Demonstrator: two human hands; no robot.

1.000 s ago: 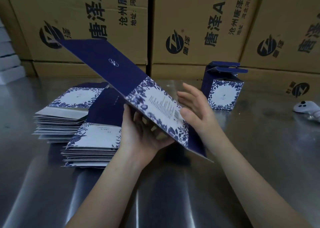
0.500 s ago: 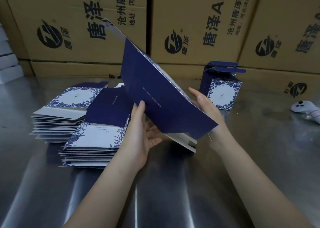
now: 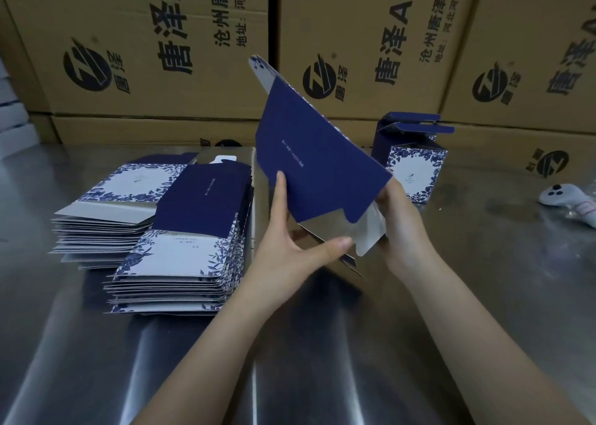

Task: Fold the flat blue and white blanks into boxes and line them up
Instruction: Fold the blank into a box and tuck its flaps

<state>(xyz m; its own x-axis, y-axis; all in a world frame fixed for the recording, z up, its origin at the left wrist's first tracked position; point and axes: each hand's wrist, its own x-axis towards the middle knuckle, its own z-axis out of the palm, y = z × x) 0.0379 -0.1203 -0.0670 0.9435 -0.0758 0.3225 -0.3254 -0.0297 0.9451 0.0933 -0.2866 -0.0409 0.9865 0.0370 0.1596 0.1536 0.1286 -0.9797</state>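
Held blank [image 3: 316, 166]: raised above the table [image 3: 96, 360] at centre, tilted, with its top corner pointing far-left. The dark blue panel faces the camera, and silver inner card and a white flap show at its lower edge.
Left hand [image 3: 290, 250]: grips the blank's lower left, thumb pressed on the silver card, fingers straight up along the blue edge.
Right hand [image 3: 400, 224]: at the blank's lower right corner. Its fingers are mostly hidden behind the card, and it appears to pinch that corner.
Near stack [image 3: 187, 253]: flat blanks, just left of the left hand.
Far stack [image 3: 113, 205]: more flat blanks, touching the near stack on its far-left side.
Folded box [image 3: 416, 173]: upright, far right of the held blank, top flaps open, inside not visible.
Cartons [image 3: 161, 53]: brown, printed, closed, along the far edge.
White device [image 3: 567, 202]: lying at the far right.
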